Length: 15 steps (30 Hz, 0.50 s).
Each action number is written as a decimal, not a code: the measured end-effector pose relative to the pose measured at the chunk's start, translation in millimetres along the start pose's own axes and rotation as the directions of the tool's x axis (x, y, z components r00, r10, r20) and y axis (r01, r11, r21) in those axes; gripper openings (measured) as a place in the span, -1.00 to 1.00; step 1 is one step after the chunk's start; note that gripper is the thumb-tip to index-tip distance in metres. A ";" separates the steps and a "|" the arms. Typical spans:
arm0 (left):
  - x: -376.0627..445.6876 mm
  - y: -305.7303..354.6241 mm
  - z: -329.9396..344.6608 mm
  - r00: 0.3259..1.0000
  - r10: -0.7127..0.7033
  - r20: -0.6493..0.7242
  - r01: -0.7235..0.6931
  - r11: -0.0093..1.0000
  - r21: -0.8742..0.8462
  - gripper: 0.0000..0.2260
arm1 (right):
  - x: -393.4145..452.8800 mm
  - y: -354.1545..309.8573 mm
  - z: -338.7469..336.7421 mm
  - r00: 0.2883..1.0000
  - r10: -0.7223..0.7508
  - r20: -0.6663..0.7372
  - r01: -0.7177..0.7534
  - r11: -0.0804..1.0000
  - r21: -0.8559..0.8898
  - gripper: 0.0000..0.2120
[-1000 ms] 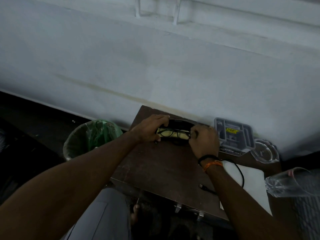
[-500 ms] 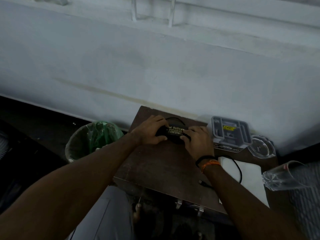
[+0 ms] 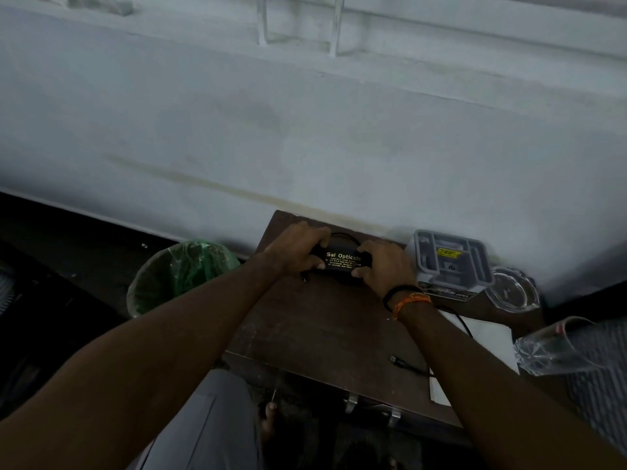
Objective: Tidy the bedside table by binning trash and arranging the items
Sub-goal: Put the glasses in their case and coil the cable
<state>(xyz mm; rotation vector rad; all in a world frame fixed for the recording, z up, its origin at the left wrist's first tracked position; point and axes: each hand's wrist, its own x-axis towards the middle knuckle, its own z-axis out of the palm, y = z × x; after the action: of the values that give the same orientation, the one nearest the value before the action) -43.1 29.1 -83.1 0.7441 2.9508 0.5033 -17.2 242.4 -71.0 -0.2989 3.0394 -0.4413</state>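
A black glasses case (image 3: 342,261) with gold lettering lies closed at the back of the dark brown bedside table (image 3: 315,334), close to the wall. My left hand (image 3: 295,251) grips its left end and my right hand (image 3: 383,266) grips its right end. The glasses are hidden inside. A bin (image 3: 179,276) lined with a green bag stands on the floor left of the table.
A grey plastic packaging tray (image 3: 451,262) and a clear glass ashtray (image 3: 512,290) sit at the back right. A white sheet (image 3: 475,351) with a black cable (image 3: 407,364) lies at the right, beside a clear glass tumbler (image 3: 549,347). My knee is below the table's front edge.
One second ago the case lay open with the glasses showing inside. Its lid has come down, and both hands now hold the closed case by its ends.
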 end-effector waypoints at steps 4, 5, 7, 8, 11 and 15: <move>3.3 0.9 1.4 0.996 0.068 0.052 -0.069 0.997 0.026 -0.46 | -1.4 -3.9 -4.0 1.000 0.002 0.004 -0.001 1.000 -0.028 -0.54; 4.9 3.2 3.1 0.994 0.075 0.076 -0.078 0.996 0.046 -0.38 | -1.7 -4.7 -4.6 1.000 0.002 0.010 -0.002 0.999 -0.040 -0.55; 7.2 8.9 6.5 0.994 0.042 0.104 -0.052 0.994 0.097 -0.26 | -1.0 -6.4 -6.2 1.000 -0.002 0.027 0.003 0.997 -0.071 -0.57; 8.9 11.8 8.2 0.993 0.018 0.114 -0.033 0.991 0.133 -0.22 | -0.7 -7.1 -6.9 0.999 -0.004 0.034 0.007 0.997 -0.078 -0.57; 11.6 19.4 10.3 0.987 -0.041 0.157 0.009 0.980 0.199 -0.28 | -2.4 -9.0 -7.1 0.999 -0.009 0.047 0.012 0.999 -0.045 -0.55; 11.5 17.6 -1.7 0.991 -0.042 0.124 0.023 0.989 0.148 -0.36 | -9.0 -9.2 -10.7 0.988 -0.034 -0.149 0.043 0.997 0.058 -0.61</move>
<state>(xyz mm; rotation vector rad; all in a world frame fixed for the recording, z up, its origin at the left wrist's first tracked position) -45.6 48.6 -75.4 0.7107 2.8984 0.2296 -7.6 238.5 -57.8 -0.3360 3.1607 -0.5831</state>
